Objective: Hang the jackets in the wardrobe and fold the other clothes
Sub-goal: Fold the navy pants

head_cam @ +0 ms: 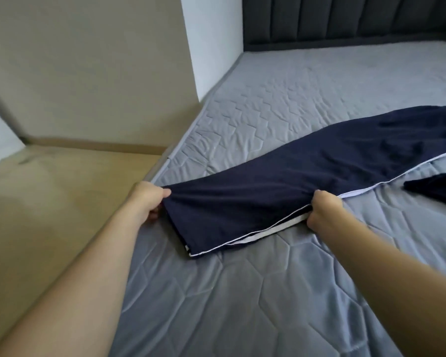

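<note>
A pair of navy trousers [281, 181] with a white stripe along the side seam is lying stretched out across the grey quilted mattress [242, 292], running from close to the mattress's left edge away towards its right side, where the far end is passing out of view. The left hand [150, 202] is gripping the trousers near the cuff end, right by the left edge of the mattress, with the thumb lying on top of the cloth and the fingers curling underneath it. The right hand [322, 210] is pinching the striped seam edge further along the leg, its fingers closing tightly round the fabric, and the cloth between the two hands is pulling into slight folds. The cuff end is resting flat on the mattress just in front of the hands. A second dark piece of clothing [433, 191] with white trim is lying just beside the trousers towards the right edge, only partly showing. A dark padded headboard [345, 19] is standing along the far edge of the mattress, and a beige wall [88, 60] and floor [49, 202] are sitting to the left.
</note>
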